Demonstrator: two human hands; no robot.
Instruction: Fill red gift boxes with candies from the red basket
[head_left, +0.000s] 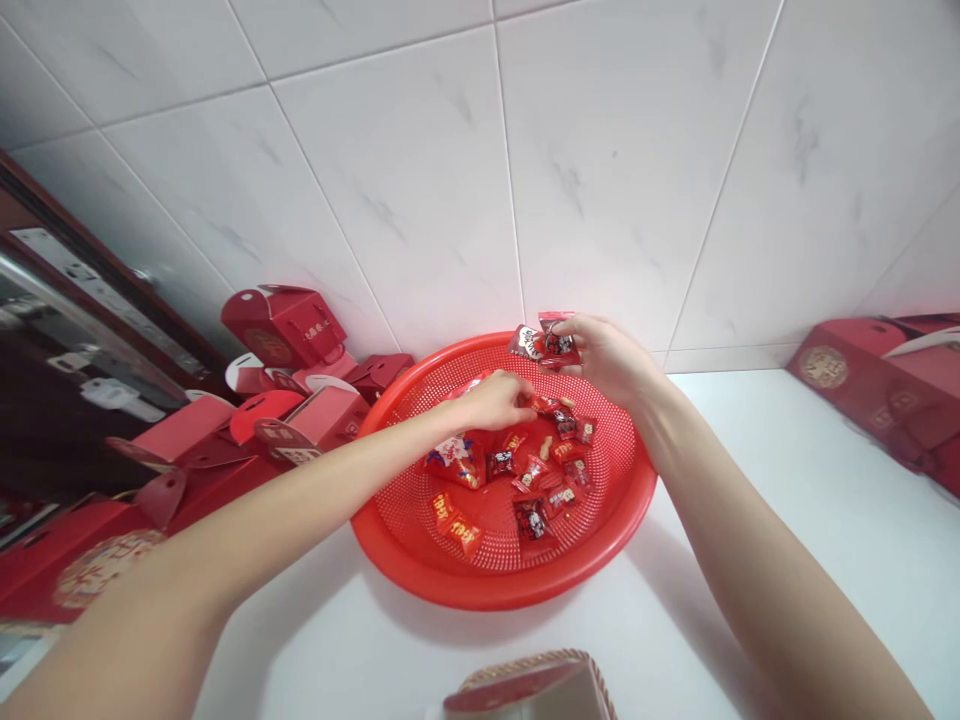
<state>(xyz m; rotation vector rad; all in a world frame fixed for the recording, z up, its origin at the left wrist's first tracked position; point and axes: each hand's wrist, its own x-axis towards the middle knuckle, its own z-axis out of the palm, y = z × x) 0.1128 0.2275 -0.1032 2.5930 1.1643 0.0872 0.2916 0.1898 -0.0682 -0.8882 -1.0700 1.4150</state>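
Observation:
A round red plastic basket (499, 590) with a mesh inside stands on the white surface, with several wrapped candies in it. My left hand (496, 400) is inside the basket, its fingers curled and pinched at a red-wrapped candy (545, 405). Over the basket's far right rim, my right hand (607, 362) grips a few candies in red and dark wrappers (556, 338), which stick out past the fingertips. Below the left hand lie a larger red packet (457, 460) and orange-red candies (457, 525). A dark-printed candy (532, 520) and an unwrapped peanut (546, 447) lie at the right.
Red gift boxes (285, 325) are piled at the left, close to the basket. Another red box (885, 390) stands at the right by the tiled wall (600, 150). A box with a twisted cord (532, 690) is at the near edge. A dark-framed window or cabinet (112, 270) borders the left.

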